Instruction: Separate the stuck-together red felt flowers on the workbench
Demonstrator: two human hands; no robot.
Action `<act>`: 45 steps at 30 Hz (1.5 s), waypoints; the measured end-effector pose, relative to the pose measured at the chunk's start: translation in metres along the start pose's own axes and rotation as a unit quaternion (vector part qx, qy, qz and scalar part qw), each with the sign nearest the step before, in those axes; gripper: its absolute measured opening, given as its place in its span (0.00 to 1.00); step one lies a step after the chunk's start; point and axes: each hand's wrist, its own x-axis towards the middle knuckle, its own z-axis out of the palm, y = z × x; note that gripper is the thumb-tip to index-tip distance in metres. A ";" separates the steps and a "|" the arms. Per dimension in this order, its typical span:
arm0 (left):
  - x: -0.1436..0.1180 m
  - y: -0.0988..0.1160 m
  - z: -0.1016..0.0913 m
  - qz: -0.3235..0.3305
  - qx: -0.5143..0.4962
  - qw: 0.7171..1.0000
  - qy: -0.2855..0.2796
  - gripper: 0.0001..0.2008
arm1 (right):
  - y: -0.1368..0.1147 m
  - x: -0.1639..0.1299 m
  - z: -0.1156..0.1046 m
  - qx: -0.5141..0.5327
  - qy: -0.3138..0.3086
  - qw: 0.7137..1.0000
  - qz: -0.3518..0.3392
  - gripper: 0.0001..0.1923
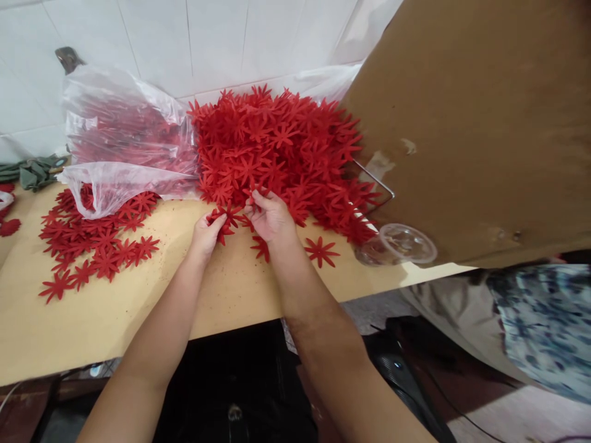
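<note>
A big heap of red felt star-shaped flowers (277,147) lies on the tan table (115,320) against the white tiled wall. My left hand (205,234) and my right hand (270,215) meet at the heap's near edge, both pinching a small bunch of red flowers (229,216) between their fingers. One loose flower (322,251) lies just right of my right wrist. A flat spread of the same flowers (92,246) lies to the left of my left arm.
A clear plastic bag (120,141) holding more red flowers sits at the back left. A large cardboard box (480,123) overhangs the right, with a clear plastic cup (397,243) below it. Green cloth (34,172) lies far left. The table's edge runs under my forearms.
</note>
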 end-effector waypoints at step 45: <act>0.003 -0.002 -0.005 0.034 -0.016 0.999 0.011 0.18 | 0.027 0.004 -0.010 -0.431 -0.080 0.876 -0.203 0.03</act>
